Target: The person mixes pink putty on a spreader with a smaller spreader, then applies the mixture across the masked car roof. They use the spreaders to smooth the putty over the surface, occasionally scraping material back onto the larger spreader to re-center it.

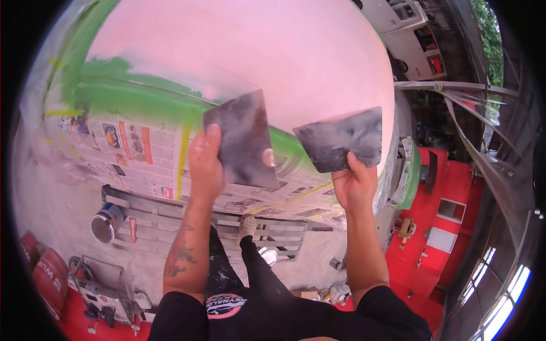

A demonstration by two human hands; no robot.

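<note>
Two dark, flat, smeared plates are held up before a large pink and green painted panel. My left hand grips the left plate by its left edge, thumb on its face and a fingertip showing near its right edge. My right hand holds the right plate from below, thumb on the near face and the fingers hidden behind. The plates are apart from each other. Newspaper with yellow tape covers the area under the panel's green edge.
Below stands a slatted platform with a can at its left end. A wheeled metal cart is at lower left. On the right are a red surface with small items and hanging plastic sheeting.
</note>
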